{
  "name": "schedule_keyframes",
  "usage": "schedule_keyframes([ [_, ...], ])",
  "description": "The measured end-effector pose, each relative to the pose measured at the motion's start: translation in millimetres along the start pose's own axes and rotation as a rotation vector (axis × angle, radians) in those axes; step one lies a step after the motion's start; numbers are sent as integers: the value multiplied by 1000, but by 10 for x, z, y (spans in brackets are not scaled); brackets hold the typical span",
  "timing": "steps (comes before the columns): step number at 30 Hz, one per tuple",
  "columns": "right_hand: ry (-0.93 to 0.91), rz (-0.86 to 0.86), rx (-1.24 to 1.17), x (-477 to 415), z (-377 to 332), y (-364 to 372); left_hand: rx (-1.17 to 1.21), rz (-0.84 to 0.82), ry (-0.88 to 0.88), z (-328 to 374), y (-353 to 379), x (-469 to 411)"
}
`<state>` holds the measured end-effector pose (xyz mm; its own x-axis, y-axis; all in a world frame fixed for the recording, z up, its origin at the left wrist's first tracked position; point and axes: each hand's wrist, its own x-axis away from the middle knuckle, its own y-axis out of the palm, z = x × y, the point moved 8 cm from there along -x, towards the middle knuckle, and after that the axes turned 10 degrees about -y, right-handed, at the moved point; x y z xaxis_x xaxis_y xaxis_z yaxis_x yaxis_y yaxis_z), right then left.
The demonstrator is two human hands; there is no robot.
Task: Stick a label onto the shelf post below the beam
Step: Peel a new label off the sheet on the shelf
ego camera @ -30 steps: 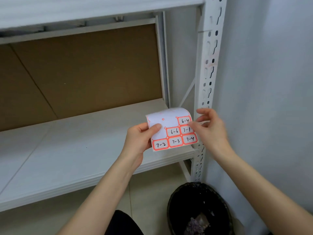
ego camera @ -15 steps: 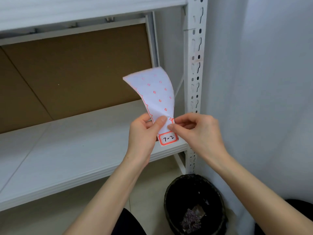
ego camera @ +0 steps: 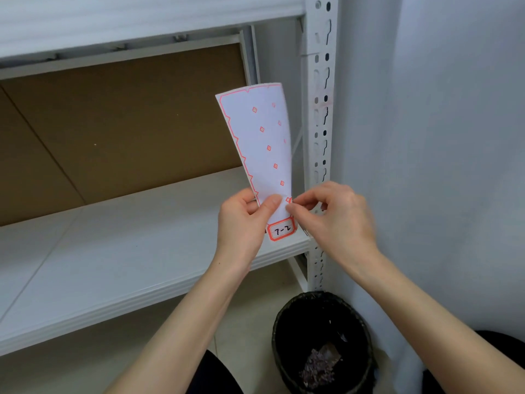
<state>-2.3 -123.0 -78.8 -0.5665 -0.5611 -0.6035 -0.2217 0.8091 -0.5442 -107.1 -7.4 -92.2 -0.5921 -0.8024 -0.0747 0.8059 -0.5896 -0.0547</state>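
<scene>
Looking through the head camera, I see the open bay of the rack between the upper beam (ego camera: 142, 24) and the lower shelf board (ego camera: 113, 251), with a brown back panel (ego camera: 127, 123) closing it behind. At the right end stands the white shelf post (ego camera: 319, 109), and its front face with the keyhole slots is bare from the beam down to the hands. On its right side the post is very near to the wall (ego camera: 440, 137), so the free room is mostly to the left and in front. On the floor near the foot of the post stands a black waste bin (ego camera: 321, 336). The left hand (ego camera: 244, 223) comes up from below and grips the label sheet (ego camera: 264, 149) near its lower end, thumb on the front, fingers behind, so the sheet stands almost upright just left of the post. One red-framed label (ego camera: 281, 230), marked 7-2 and seen upside down, sits on the lowest end of the sheet, under the left thumb, in front of the shelf board's edge. The right hand (ego camera: 338, 217) is in front of the post, its thumb and forefinger pinched together at the right edge of the sheet, the other fingers curled. I cannot tell if they hold a label or only the paper edge.
</scene>
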Motion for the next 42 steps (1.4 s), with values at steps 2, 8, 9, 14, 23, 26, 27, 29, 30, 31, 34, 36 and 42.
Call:
schedule_keyframes([
  [2, -28, -9, 14, -7, -22, 0, -9, -5, -4, 12, 13, 0],
  [8, -44, -17, 10, -29, -20, -3, -63, -28, -15, 34, 49, -5],
  [9, -47, -20, 15, -31, -21, 3, -72, -25, -17, 27, 47, -12],
  [14, -84, -1, 98, -33, -41, 8, -81, -19, -35, -18, 58, -19],
  [23, -35, -32, 42, -69, 52, 58, -66, -25, -51, -65, 87, -57],
  [26, 6, -42, -45, -70, 103, 73, -62, -31, -48, -66, 97, -79],
  [27, 9, -46, -53, -74, 110, 78, -63, -34, -45, -66, 103, -87],
  [29, 15, -49, -58, -83, 124, 83, -71, -44, -42, -62, 115, -100],
  [30, 20, -49, -59, -86, 132, 85, -69, -51, -42, -62, 121, -106],
  [31, 26, -49, -61, -88, 138, 88, -66, -60, -42, -65, 130, -112],
  [34, 38, -39, -54, -83, 155, 82, -61, -82, -39, -61, 161, -112],
  [36, 37, -35, -32, -83, 160, 79, -54, -87, -34, -59, 173, -112],
  [42, 29, -20, -67, -78, 178, 65, -10, -87, -27, -57, 193, -80],
])
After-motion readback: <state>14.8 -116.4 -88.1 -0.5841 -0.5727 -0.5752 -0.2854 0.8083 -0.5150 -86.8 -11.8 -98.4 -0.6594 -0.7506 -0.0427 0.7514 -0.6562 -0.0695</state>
